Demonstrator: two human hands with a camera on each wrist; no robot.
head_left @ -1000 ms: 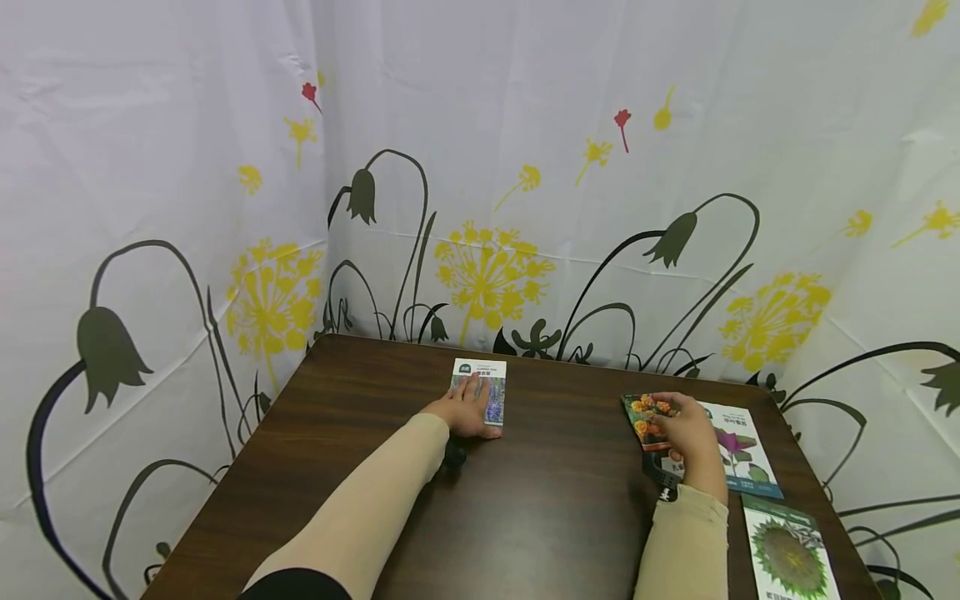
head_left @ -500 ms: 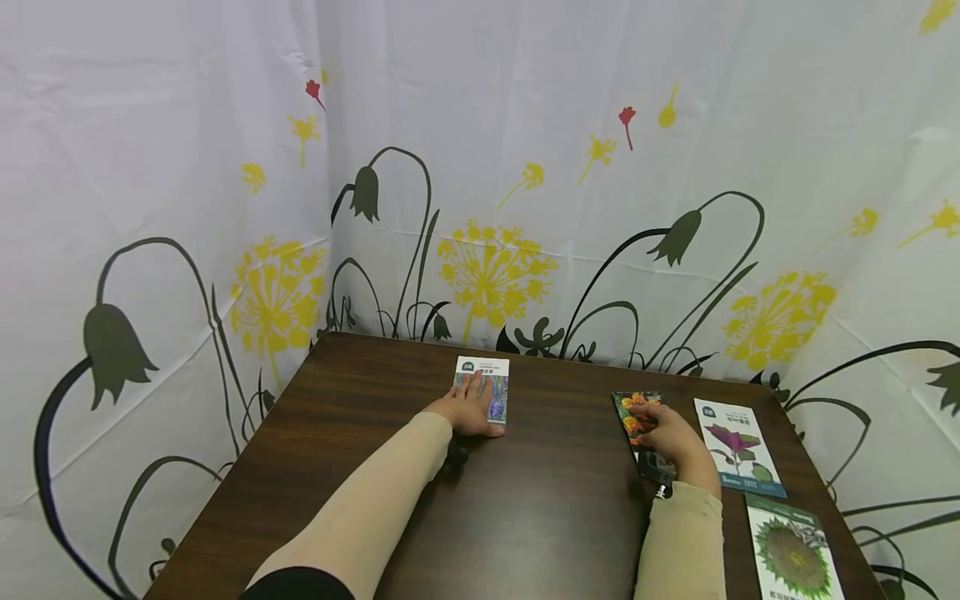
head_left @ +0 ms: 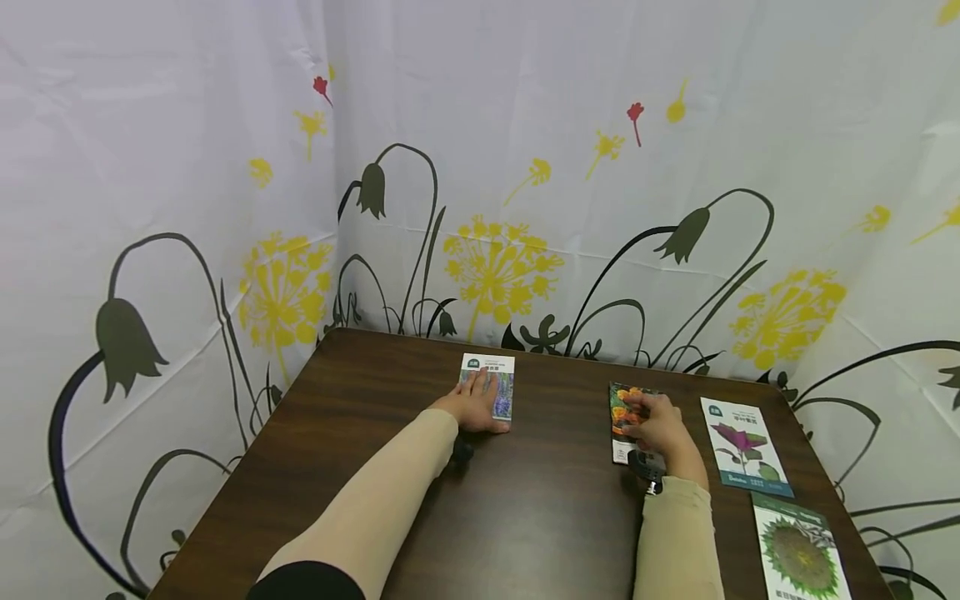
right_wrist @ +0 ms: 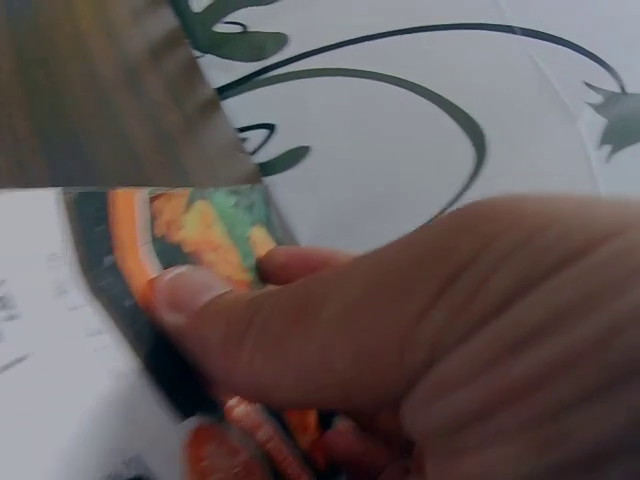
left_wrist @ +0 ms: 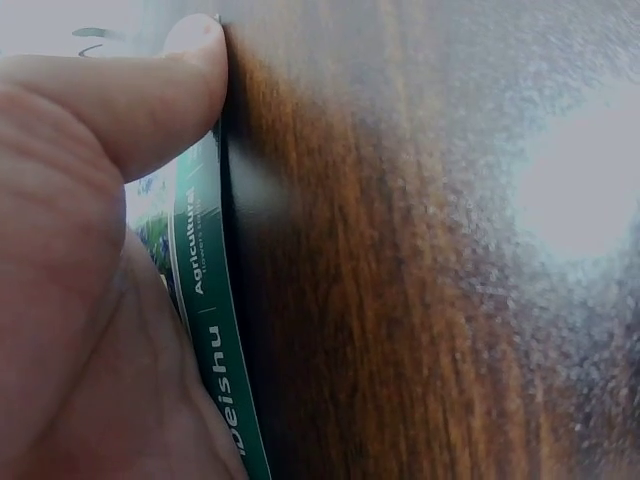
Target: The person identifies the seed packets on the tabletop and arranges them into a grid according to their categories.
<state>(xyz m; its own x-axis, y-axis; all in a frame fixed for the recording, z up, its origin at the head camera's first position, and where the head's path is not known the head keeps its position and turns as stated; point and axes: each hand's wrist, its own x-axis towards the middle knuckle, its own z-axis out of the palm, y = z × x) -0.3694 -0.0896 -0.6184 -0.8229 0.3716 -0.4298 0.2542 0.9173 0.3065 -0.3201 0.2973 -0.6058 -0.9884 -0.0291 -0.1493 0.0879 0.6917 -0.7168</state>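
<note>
My left hand [head_left: 471,408] rests with straight fingers on a white seed packet [head_left: 504,396] with purple flowers, lying near the table's far edge. Close up in the left wrist view, the thumb lies across the green lettered strip [left_wrist: 222,350] at the packet's end. On the right, my right hand [head_left: 663,427] pinches a seed packet with orange flowers [head_left: 621,417] between thumb and fingers. The right wrist view shows the thumb on this orange-flower packet's face; part of the packet is bent and blurred. I cannot tell whether it touches the table.
A white packet with a magenta flower [head_left: 744,442] lies right of my right hand. Nearer the front lies a packet with a green-rimmed round flower head [head_left: 799,557]. A flower-printed curtain [head_left: 525,108] hangs behind the dark wooden table [head_left: 555,508].
My right hand has carried the orange-flower packet leftward, away from the magenta-flower packet, which is now uncovered. The left hand stays on the purple-flower packet. The head view has shifted slightly.
</note>
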